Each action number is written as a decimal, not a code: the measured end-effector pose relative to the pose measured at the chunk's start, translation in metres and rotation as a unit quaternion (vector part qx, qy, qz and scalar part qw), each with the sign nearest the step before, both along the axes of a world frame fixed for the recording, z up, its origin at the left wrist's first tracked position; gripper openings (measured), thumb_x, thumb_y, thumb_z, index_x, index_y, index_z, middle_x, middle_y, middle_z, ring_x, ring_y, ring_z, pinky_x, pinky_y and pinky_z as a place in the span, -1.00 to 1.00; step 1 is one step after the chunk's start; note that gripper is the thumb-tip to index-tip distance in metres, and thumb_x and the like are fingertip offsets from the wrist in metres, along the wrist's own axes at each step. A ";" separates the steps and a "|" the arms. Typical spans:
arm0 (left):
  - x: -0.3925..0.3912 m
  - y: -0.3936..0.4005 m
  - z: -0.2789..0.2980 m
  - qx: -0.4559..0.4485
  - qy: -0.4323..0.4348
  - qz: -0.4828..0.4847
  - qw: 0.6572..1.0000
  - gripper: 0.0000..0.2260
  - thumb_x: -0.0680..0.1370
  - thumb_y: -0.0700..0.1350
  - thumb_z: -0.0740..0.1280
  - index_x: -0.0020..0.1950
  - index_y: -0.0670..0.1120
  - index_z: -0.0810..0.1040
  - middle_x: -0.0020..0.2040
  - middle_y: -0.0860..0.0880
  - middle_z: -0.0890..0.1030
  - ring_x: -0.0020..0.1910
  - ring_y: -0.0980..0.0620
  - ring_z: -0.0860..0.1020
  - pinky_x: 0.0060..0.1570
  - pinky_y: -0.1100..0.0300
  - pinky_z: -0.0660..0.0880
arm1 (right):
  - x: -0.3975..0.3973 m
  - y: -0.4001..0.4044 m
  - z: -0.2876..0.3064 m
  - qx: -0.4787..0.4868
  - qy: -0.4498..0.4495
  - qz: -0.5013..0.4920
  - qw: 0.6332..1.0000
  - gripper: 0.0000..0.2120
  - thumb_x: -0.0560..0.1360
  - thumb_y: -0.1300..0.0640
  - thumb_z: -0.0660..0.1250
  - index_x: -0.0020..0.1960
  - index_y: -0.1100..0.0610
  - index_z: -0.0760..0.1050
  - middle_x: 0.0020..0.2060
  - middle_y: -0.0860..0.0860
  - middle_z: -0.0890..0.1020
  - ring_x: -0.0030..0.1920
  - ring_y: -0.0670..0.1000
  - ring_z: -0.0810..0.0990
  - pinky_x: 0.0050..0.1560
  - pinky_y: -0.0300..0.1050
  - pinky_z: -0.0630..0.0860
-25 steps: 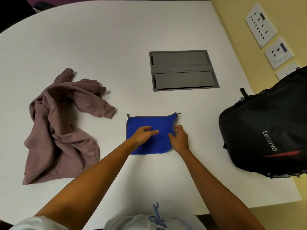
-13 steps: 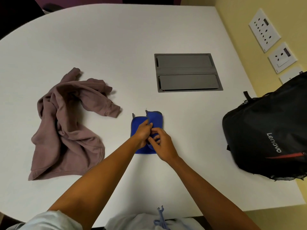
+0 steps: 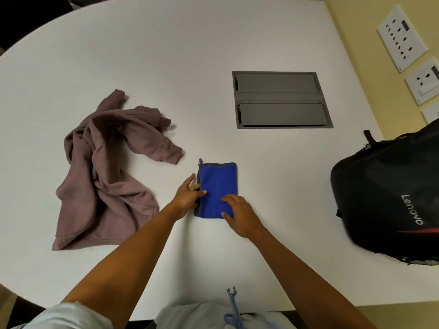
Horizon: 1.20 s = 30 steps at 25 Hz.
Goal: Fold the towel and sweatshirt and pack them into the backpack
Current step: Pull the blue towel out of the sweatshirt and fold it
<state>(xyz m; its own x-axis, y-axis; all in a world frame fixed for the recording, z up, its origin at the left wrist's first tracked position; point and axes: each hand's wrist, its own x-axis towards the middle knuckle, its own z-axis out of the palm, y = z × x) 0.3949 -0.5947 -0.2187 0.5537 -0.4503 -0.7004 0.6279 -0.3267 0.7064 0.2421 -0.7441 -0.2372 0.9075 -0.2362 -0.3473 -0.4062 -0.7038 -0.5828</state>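
Observation:
The blue towel (image 3: 219, 184) lies folded into a narrow upright rectangle near the middle of the white table (image 3: 166, 55). My left hand (image 3: 187, 195) touches its left edge, thumb on top of the cloth. My right hand (image 3: 237, 211) rests flat on the towel's lower right part, fingers straight. The mauve sweatshirt (image 3: 107, 176) lies crumpled and unfolded at the left, apart from both hands. The black Lenovo backpack (image 3: 389, 198) lies on its side at the table's right edge.
A grey cable-box lid (image 3: 281, 99) is set flush in the table behind the towel. White wall sockets (image 3: 401, 36) sit on the yellow wall at the right. The table's front edge runs just in front of my body.
The towel's right half has been folded over to the left, so it is now half as wide. My right hand has let go and now lies flat on it; my left moved to the left edge.

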 end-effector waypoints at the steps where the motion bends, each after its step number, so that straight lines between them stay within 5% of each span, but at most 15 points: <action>1: 0.001 0.001 -0.003 0.001 -0.020 0.015 1.000 -0.24 0.53 -0.35 0.41 0.61 0.02 0.15 0.18 0.07 0.62 0.23 -0.04 0.58 0.04 0.10 0.58 | -0.001 0.002 -0.001 -0.006 0.002 0.005 1.000 -0.52 0.60 0.04 0.30 0.49 0.09 0.35 0.46 0.02 0.38 0.46 0.04 0.33 0.48 -0.04 0.27; 4: 0.002 0.003 -0.005 -0.008 -0.112 0.050 0.992 -0.25 0.51 -0.38 0.42 0.60 0.02 0.21 0.42 -0.02 0.50 0.32 0.04 0.51 0.12 0.27 0.55 | -0.001 0.005 -0.004 -0.001 0.007 0.014 1.000 -0.48 0.60 0.02 0.31 0.52 0.06 0.30 0.50 0.01 0.34 0.51 0.03 0.27 0.52 -0.04 0.21; 6: 0.002 0.009 -0.012 0.045 -0.243 -0.017 0.969 -0.26 0.50 -0.24 0.49 0.59 0.00 0.22 0.49 0.01 0.40 0.41 0.11 0.37 0.30 0.22 0.42 | 0.000 0.005 -0.005 -0.024 0.008 0.033 0.999 -0.45 0.61 0.01 0.29 0.55 0.04 0.25 0.54 -0.02 0.27 0.56 0.04 0.17 0.56 0.04 0.12; 8: 0.000 0.015 -0.020 0.080 -0.365 -0.194 0.907 -0.22 0.50 -0.01 0.50 0.61 0.02 0.16 0.56 0.07 0.23 0.52 0.13 0.15 0.47 0.11 0.24 | 0.005 0.005 -0.006 -0.066 0.007 0.076 0.995 -0.39 0.62 -0.08 0.21 0.60 0.02 0.13 0.59 -0.03 0.11 0.60 0.04 -0.01 0.59 0.05 -0.06; 10: 0.001 0.019 -0.030 0.124 -0.435 -0.402 0.796 -0.24 0.54 0.18 0.39 0.63 0.11 0.08 0.64 0.05 0.02 0.61 0.02 -0.05 0.54 -0.11 0.11 | 0.008 0.005 -0.009 -0.104 0.020 0.123 0.987 -0.29 0.57 -0.27 0.01 0.62 0.00 -0.03 0.61 0.00 -0.05 0.59 0.07 -0.16 0.54 0.07 -0.17; 12: 0.005 0.023 -0.036 0.188 -0.459 -0.510 0.702 -0.29 0.58 0.24 0.27 0.62 0.17 -0.01 0.65 0.01 -0.15 0.62 -0.10 -0.16 0.54 -0.24 0.02 | 0.008 0.002 -0.015 -0.123 0.045 0.145 0.981 -0.21 0.50 -0.36 -0.12 0.62 0.00 -0.11 0.61 0.05 -0.13 0.59 0.12 -0.20 0.54 0.14 -0.15; 13: 0.007 0.025 -0.037 0.209 -0.455 -0.524 0.689 -0.29 0.59 0.24 0.26 0.62 0.19 -0.05 0.64 0.00 -0.20 0.62 -0.13 -0.18 0.53 -0.26 -0.01 | 0.006 -0.001 -0.018 -0.126 0.057 0.148 0.979 -0.21 0.51 -0.36 -0.11 0.62 0.00 -0.13 0.61 0.05 -0.15 0.60 0.13 -0.19 0.55 0.17 -0.11; 16: 0.010 0.030 -0.039 0.231 -0.435 -0.520 0.698 -0.24 0.57 0.26 0.27 0.60 0.23 -0.13 0.63 -0.02 -0.27 0.61 -0.14 -0.20 0.53 -0.24 -0.07 | 0.002 -0.008 -0.024 -0.109 0.076 0.143 0.981 -0.23 0.57 -0.33 0.01 0.63 0.00 -0.15 0.61 0.01 -0.18 0.60 0.11 -0.18 0.56 0.17 -0.06; 20: 0.010 0.031 -0.039 0.243 -0.405 -0.530 0.704 -0.22 0.57 0.30 0.23 0.58 0.25 -0.25 0.63 -0.01 -0.28 0.61 -0.12 -0.21 0.52 -0.25 -0.16 | 0.003 -0.009 -0.024 -0.099 0.063 0.133 0.984 -0.09 0.41 -0.49 -0.35 0.62 -0.02 -0.14 0.61 0.00 -0.16 0.61 0.10 -0.17 0.55 0.18 -0.09; 25: 0.002 0.015 -0.037 0.280 -0.405 -0.539 0.683 -0.21 0.60 0.30 0.18 0.56 0.21 -0.35 0.62 -0.03 -0.29 0.60 -0.21 -0.25 0.45 -0.38 -0.22 | 0.014 -0.004 -0.015 -0.092 0.056 0.091 0.990 -0.10 0.43 -0.48 -0.37 0.62 0.00 -0.11 0.61 0.03 -0.15 0.60 0.12 -0.19 0.55 0.17 -0.20; 28: -0.002 -0.005 -0.033 0.296 -0.405 -0.538 0.677 -0.21 0.60 0.30 0.16 0.57 0.19 -0.35 0.63 -0.04 -0.26 0.60 -0.19 -0.23 0.43 -0.40 -0.25 | 0.026 0.001 -0.005 -0.101 0.051 0.021 0.993 -0.41 0.67 -0.14 -0.06 0.62 0.02 -0.13 0.61 0.04 -0.18 0.60 0.14 -0.22 0.58 0.10 -0.10; 30: -0.008 -0.023 -0.030 0.298 -0.413 -0.539 0.670 -0.21 0.59 0.31 0.17 0.58 0.17 -0.33 0.64 -0.05 -0.20 0.61 -0.17 -0.20 0.43 -0.41 -0.26 | 0.033 0.000 -0.003 -0.066 0.072 -0.047 0.994 -0.42 0.70 0.07 0.04 0.62 0.01 -0.18 0.60 0.03 -0.21 0.60 0.17 -0.21 0.57 0.12 -0.01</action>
<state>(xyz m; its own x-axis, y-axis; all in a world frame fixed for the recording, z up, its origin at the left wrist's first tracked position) 0.3872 -0.6177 -0.2491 0.4411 -0.6776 -0.5884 -0.7265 -0.6545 0.2092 0.2753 -0.7440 -0.2398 0.8226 -0.3701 -0.4317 -0.5461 -0.7257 -0.4185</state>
